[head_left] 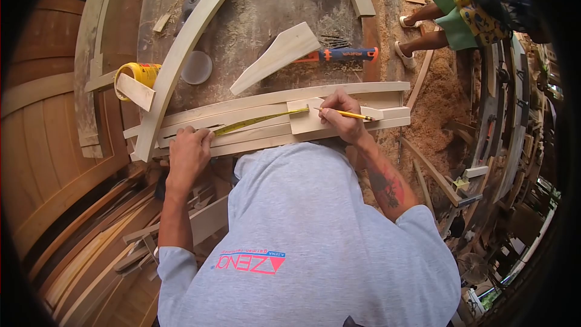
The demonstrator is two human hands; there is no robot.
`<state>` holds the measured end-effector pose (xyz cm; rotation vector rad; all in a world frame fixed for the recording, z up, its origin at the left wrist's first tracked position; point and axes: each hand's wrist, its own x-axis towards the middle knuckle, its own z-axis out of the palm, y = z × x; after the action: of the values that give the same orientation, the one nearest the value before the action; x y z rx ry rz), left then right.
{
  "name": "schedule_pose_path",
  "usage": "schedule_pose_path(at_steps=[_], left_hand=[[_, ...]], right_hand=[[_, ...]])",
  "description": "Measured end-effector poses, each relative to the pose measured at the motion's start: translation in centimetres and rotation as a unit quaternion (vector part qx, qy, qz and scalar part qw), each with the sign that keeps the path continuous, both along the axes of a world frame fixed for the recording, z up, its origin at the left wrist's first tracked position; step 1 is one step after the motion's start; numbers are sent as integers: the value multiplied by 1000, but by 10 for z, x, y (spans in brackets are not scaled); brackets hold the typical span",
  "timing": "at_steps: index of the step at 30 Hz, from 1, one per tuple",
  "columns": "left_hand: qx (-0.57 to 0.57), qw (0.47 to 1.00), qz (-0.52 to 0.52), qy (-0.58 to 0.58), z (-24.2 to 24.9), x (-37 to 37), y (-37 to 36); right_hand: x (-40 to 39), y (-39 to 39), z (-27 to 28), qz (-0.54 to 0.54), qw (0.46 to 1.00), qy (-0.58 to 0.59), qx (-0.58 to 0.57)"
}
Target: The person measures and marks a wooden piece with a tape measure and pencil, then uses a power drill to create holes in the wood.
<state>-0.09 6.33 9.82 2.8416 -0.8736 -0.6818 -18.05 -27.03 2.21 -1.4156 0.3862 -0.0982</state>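
My right hand (344,116) is closed around a yellow pencil (353,114), its tip close to a short pale wooden block (304,123). My left hand (190,147) grips a yellow tape measure (251,122), its blade stretching right across the boards to the block. Beneath both hands lie several long, slightly curved pale boards (254,136), side by side. The part of the tape inside my left hand is hidden.
Beyond the boards lie a tapered wooden piece (278,54), a blue-and-orange tool (348,54) and a round lid (196,68). A curved rail (200,39) crosses at left beside a yellow tub (144,75). Another person (460,18) stands at upper right near sawdust.
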Motion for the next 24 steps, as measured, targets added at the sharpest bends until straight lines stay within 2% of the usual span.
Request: schedule_pose_path(at_steps=[1, 3, 7, 15, 24], left_hand=[[0, 1000, 0, 0, 0, 0, 0], [4, 1000, -2, -3, 0, 0, 0], [-4, 1000, -2, -9, 2, 0, 0], [-17, 1000, -12, -23, 5, 1, -2], [-13, 1000, -11, -12, 1, 5, 7]], right_hand=[[-1, -2, 1, 0, 1000, 0, 0], [-2, -6, 5, 64, 993, 28, -92], [-1, -3, 4, 73, 993, 31, -87], [5, -4, 16, 80, 985, 29, -149], [2, -4, 5, 75, 987, 20, -142]])
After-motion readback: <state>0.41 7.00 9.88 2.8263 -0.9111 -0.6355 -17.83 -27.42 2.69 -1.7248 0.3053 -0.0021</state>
